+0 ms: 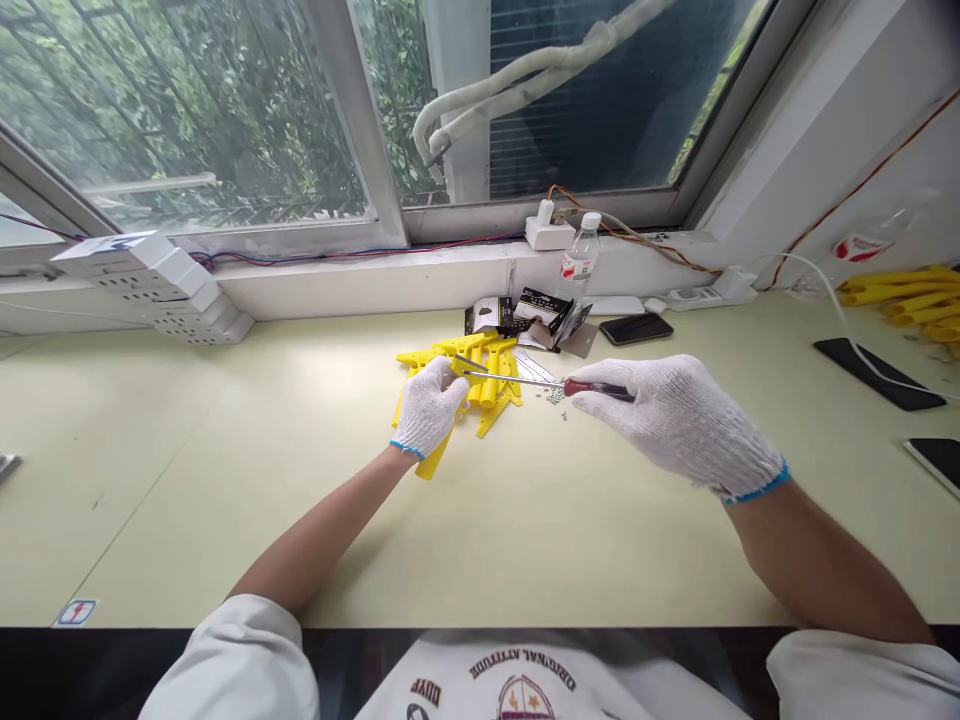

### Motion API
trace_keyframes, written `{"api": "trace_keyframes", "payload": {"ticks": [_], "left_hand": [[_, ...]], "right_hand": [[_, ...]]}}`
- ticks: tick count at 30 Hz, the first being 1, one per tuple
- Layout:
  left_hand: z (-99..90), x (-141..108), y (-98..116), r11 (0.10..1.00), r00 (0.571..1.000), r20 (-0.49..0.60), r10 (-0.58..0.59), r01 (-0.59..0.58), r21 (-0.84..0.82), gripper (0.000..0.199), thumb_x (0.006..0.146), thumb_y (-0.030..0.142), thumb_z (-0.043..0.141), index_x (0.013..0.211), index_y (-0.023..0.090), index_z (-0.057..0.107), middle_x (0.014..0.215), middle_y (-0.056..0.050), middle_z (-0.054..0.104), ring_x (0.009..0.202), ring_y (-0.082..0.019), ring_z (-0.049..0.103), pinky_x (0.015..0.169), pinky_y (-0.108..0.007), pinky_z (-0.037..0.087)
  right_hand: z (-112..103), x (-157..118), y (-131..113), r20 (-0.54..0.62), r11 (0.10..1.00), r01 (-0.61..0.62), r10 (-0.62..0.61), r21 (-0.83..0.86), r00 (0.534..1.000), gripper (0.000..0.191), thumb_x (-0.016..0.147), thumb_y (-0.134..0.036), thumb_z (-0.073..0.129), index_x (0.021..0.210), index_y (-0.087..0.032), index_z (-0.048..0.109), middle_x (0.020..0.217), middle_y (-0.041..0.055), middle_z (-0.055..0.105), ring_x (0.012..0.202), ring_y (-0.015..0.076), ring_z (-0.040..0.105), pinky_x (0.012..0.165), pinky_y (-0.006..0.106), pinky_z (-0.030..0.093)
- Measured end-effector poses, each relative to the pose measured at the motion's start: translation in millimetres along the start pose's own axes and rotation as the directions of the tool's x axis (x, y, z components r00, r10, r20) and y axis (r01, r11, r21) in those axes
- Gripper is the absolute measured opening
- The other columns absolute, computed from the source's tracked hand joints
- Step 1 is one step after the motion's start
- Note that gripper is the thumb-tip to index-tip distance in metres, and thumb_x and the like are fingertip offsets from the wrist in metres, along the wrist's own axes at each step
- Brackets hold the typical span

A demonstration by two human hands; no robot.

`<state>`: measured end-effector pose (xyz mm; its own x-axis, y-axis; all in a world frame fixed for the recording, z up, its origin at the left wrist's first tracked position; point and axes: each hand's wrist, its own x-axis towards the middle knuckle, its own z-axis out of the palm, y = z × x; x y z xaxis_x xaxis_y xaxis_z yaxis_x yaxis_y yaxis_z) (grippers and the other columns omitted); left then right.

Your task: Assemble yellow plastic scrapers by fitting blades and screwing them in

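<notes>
- Left hand (pixel 427 410) grips yellow tool (pixel 435 462), near side of pile; probably light, stiff plastic, maybe slick under gloves. Hold by handle.
- Right hand (pixel 667 415) wraps screwdriver (pixel 576 387), tip at tool's head.
- Farther: yellow pile (pixel 488 393), screws (pixel 555 396) right.

Over the link, I saw white knitted gloves (pixel 679 400) on the left hand (pixel 429 410) and right hand (pixel 660 420), their wrists edged with bright blue trim (pixel 759 483). I made out a white shirt (pixel 442 665) with short, loose sleeves (pixel 232 655). Across its front I read curved dark lettering (pixel 523 663), "ORIGINAL ATTITUDE", upside down to me, by a dark-red-outlined crest (pixel 525 697) bearing small orange shapes.
</notes>
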<state>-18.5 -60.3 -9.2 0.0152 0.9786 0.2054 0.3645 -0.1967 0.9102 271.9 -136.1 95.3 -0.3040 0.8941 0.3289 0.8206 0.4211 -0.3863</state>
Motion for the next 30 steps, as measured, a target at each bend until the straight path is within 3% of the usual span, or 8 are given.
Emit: {"api": "trace_keyframes", "payload": {"ticks": [5,7,11,18,21,24,27,30], "left_hand": [[-5.5,2,-1,0.988,0.989,-0.105,0.104,-0.09,0.126,0.007,0.093,0.028,0.06,0.091,0.024,0.066,0.075,0.004,0.07,0.068,-0.017,0.072,0.065,-0.027,0.053],[-8.1,4,-1,0.985,0.986,-0.116,0.122,-0.105,0.138,0.008,0.093,0.029,0.06,0.091,0.025,0.067,0.076,0.003,0.071,0.067,-0.016,0.072,0.064,-0.026,0.053],[-11.5,10,0,0.998,0.995,-0.08,0.06,-0.061,-0.003,0.008,0.09,0.03,0.063,0.093,0.023,0.068,0.072,0.004,0.069,0.064,-0.017,0.074,0.061,-0.025,0.055],[-15.7,12,2,0.999,0.999,-0.046,-0.01,0.007,-0.054,0.01,0.088,0.029,0.064,0.094,0.022,0.068,0.072,0.002,0.07,0.064,-0.02,0.077,0.053,-0.025,0.054],[-15.3,11,0,1.0,0.997,-0.073,0.025,-0.026,-0.014,0.009,0.089,0.027,0.062,0.094,0.022,0.069,0.07,0.003,0.069,0.064,-0.019,0.076,0.055,-0.025,0.055],[-14.4,10,-2,0.998,0.994,-0.091,0.052,-0.051,0.023,0.01,0.09,0.027,0.062,0.095,0.022,0.069,0.073,0.003,0.071,0.064,-0.018,0.075,0.06,-0.025,0.055],[-15.9,10,-1,0.991,0.989,-0.105,0.103,-0.093,0.097,0.012,0.091,0.027,0.061,0.097,0.023,0.07,0.075,0.003,0.072,0.065,-0.016,0.072,0.062,-0.025,0.053],[-20.4,10,3,0.96,0.976,-0.114,0.184,-0.154,0.234,0.011,0.091,0.025,0.061,0.096,0.024,0.071,0.074,0.003,0.072,0.061,-0.014,0.065,0.063,-0.025,0.049]], "right_hand": [[7,9,4,0.1,0.976,-0.125,0.108,0.178,0.989,0.035,0.105,-0.046,0.059,0.102,-0.024,0.086,0.076,0.0006,0.079,0.063,0.0193,0.071,0.055,0.03,0.048],[13,9,6,0.017,0.984,-0.089,0.087,0.153,0.996,0.031,0.103,-0.046,0.064,0.105,-0.023,0.084,0.073,0.0005,0.076,0.061,0.0186,0.069,0.054,0.03,0.046],[26,6,9,-0.158,0.973,0.178,-0.2,-0.146,0.967,0.023,0.099,-0.035,0.07,0.115,-0.02,0.076,0.098,0.0064,0.077,0.075,0.0188,0.069,0.065,0.03,0.047],[37,3,17,0.016,0.718,0.43,-0.504,-0.548,0.863,0.025,0.104,-0.008,0.053,0.094,-0.02,0.073,0.08,0.0028,0.068,0.065,0.0144,0.051,0.056,0.035,0.022],[43,4,12,-0.059,0.858,0.362,-0.409,-0.363,0.911,0.022,0.104,-0.016,0.055,0.094,-0.017,0.074,0.08,0.004,0.069,0.064,0.0142,0.053,0.056,0.033,0.026],[44,8,9,-0.051,0.988,0.111,-0.106,0.104,0.993,0.016,0.1,-0.028,0.063,0.093,-0.018,0.075,0.078,0.0022,0.072,0.065,0.0153,0.06,0.058,0.029,0.038],[37,14,13,0.21,0.862,-0.248,0.17,0.441,0.963,0.018,0.094,-0.036,0.071,0.089,-0.019,0.072,0.069,-0.0002,0.07,0.054,0.0152,0.059,0.05,0.028,0.04],[31,19,15,0.366,0.773,-0.394,0.225,0.497,0.903,0.016,0.092,-0.035,0.069,0.095,-0.019,0.071,0.076,0.0023,0.075,0.05,0.0144,0.058,0.044,0.027,0.039]]}}
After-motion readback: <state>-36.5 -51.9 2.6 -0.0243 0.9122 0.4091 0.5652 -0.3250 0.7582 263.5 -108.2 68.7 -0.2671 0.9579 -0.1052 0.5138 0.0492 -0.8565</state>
